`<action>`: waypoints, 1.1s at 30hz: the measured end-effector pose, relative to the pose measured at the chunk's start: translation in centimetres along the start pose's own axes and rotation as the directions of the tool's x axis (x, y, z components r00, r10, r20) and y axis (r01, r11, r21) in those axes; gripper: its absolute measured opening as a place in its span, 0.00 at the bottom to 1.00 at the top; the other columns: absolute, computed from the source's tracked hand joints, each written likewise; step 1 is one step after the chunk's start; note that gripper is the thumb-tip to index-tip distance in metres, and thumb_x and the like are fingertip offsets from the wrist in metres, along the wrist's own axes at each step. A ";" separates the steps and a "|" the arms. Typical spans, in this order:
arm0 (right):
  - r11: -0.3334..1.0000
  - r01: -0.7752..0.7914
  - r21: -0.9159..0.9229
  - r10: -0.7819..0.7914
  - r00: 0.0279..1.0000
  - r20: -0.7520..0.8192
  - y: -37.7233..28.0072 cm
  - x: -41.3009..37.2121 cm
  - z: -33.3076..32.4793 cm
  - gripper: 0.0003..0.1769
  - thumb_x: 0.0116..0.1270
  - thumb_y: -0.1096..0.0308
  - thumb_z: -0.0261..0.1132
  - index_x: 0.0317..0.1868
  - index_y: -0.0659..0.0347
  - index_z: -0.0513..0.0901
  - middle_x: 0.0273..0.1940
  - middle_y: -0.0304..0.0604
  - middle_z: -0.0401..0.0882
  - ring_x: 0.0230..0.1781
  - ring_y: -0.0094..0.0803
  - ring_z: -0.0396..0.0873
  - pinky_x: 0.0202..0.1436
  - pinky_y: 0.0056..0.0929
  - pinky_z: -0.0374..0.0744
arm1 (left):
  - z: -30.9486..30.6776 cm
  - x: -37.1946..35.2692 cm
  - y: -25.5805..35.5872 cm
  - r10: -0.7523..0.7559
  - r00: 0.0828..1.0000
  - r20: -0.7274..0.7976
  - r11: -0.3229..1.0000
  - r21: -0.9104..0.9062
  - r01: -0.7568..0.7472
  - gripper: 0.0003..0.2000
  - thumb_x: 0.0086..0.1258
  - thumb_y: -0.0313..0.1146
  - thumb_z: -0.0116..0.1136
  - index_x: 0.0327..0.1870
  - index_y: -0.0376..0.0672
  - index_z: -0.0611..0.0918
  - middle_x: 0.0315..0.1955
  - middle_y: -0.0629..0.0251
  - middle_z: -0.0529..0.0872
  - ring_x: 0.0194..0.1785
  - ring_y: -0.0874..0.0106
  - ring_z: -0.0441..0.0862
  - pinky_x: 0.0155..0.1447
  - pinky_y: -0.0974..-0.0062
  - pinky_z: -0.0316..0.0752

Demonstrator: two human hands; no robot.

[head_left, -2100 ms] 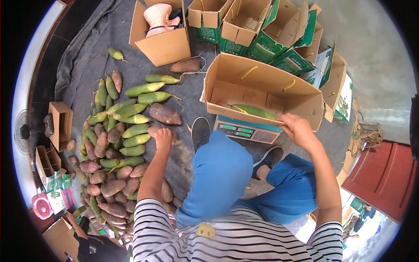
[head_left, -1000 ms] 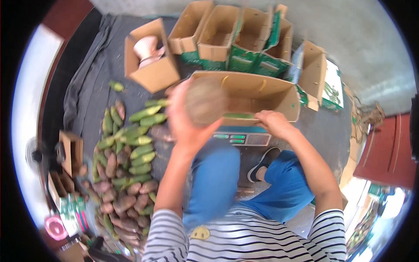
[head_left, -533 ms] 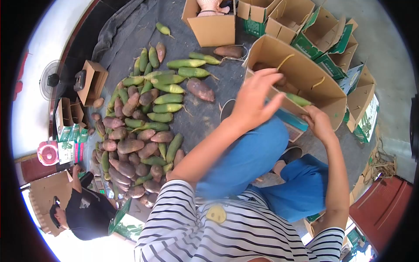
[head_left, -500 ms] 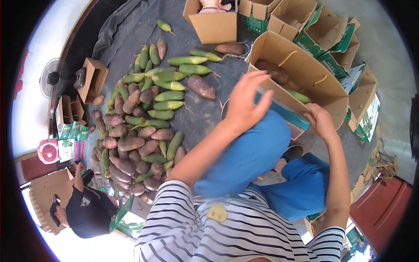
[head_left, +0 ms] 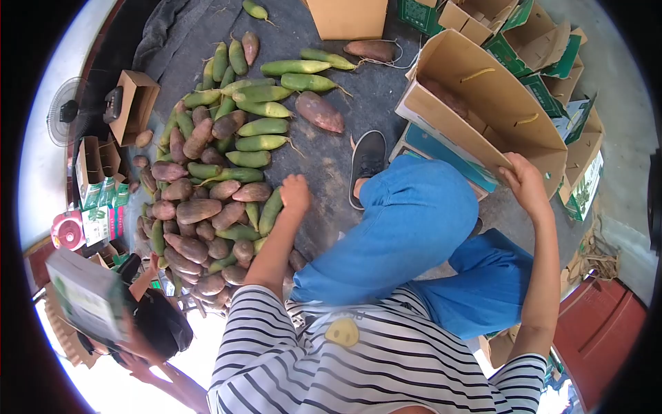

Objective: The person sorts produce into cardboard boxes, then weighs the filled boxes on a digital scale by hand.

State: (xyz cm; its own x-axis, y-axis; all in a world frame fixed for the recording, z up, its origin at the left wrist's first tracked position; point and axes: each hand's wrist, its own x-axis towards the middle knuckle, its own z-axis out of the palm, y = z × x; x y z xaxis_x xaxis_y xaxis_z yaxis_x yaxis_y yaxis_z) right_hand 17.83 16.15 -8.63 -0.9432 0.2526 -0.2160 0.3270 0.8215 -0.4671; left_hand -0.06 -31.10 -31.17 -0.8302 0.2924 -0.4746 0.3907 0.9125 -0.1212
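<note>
The brown box [head_left: 502, 98] stands open, a shadowed, probably reddish tuber [head_left: 445, 96] inside; left of it lies a green radish [head_left: 271, 210].

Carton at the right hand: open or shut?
Open: the carton gapes at the top, reddish tuber visible inside, right hand gripping its rim.

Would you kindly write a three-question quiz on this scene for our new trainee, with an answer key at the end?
1. Multiple choice: Where is the person's right hand?
a) on the dark shoe with a pale sole
b) on the rim of the open brown cardboard box with yellow handles
c) on the round wire-guarded fan

2. True or false: The person's left hand is inside that box.

3. Fill the gap: On the ground, reddish-brown oval roots lie mixed with long, smooth ____ vegetables.

Key:
1: b
2: False; it is near the roots, apart from the box.
3: green
</note>
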 end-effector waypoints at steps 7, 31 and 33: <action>0.999 -0.007 -0.038 0.007 1.000 0.000 -0.2 0.0 -0.3 0.12 0.64 0.69 0.62 0.48 0.60 0.77 0.42 0.50 0.78 0.45 0.51 0.77 0.47 0.42 0.75 | 5.9 1.9 -5.8 -0.099 0.979 0.178 0.982 0.177 0.068 0.12 0.69 0.34 0.52 0.52 0.45 0.76 0.52 0.60 0.77 0.56 0.60 0.77 0.56 0.62 0.74; 0.996 -0.040 -0.078 0.044 0.998 0.047 0.3 -0.4 -0.4 0.11 0.65 0.66 0.61 0.46 0.58 0.75 0.40 0.47 0.77 0.46 0.49 0.77 0.47 0.46 0.76 | 1.4 -3.1 -4.6 0.163 0.986 0.043 0.982 0.091 -0.167 0.26 0.45 0.32 0.75 0.45 0.43 0.73 0.46 0.58 0.76 0.54 0.56 0.74 0.54 0.62 0.75; 0.997 -0.028 -0.076 0.031 0.999 0.039 0.7 -0.5 0.0 0.10 0.65 0.65 0.61 0.45 0.58 0.75 0.40 0.47 0.77 0.46 0.49 0.77 0.46 0.47 0.75 | -3.1 -3.8 -3.7 0.165 0.966 -0.201 0.977 -0.101 -0.187 0.29 0.46 0.29 0.74 0.50 0.40 0.72 0.48 0.54 0.75 0.52 0.53 0.73 0.56 0.62 0.73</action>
State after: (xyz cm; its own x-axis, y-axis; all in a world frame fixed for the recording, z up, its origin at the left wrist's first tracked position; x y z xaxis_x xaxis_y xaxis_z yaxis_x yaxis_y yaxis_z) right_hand 18.50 16.59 -8.82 -0.9296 0.2579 -0.2632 0.3477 0.8505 -0.3947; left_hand 0.44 -34.68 -26.22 -0.8173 0.4900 -0.3033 0.4972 0.8657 0.0587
